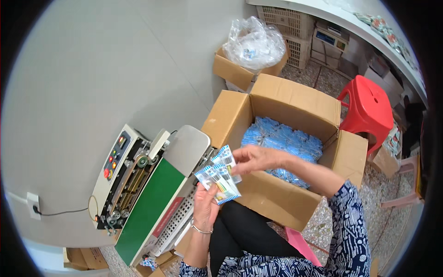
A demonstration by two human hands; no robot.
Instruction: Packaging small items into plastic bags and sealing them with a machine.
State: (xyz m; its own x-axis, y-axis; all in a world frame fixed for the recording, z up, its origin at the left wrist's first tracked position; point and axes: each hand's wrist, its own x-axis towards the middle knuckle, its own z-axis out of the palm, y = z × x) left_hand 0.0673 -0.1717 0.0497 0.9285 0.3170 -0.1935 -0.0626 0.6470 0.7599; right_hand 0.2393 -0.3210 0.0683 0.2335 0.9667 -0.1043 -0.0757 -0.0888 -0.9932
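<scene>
In front of my lap, my left hand point(205, 207) grips a few small flat packets point(224, 188) with blue-and-white striped edges, fanned over one another. My right hand point(254, 159) comes in from the right, its fingers curled and pinching the side of the far packet point(225, 154) in the fan. Just beyond my hands stands a large open cardboard box point(281, 194), its flaps folded outward. Many similar blue packets point(286, 143) lie heaped inside it. My right forearm crosses over the box and hides part of the heap.
To my left is a sealing machine point(122, 177) with a green belt point(152, 203). A white perforated basket point(173, 226) sits beside it. Behind the box stand a carton with clear plastic bags point(254, 44), stacked crates point(288, 23) and a red stool point(369, 108).
</scene>
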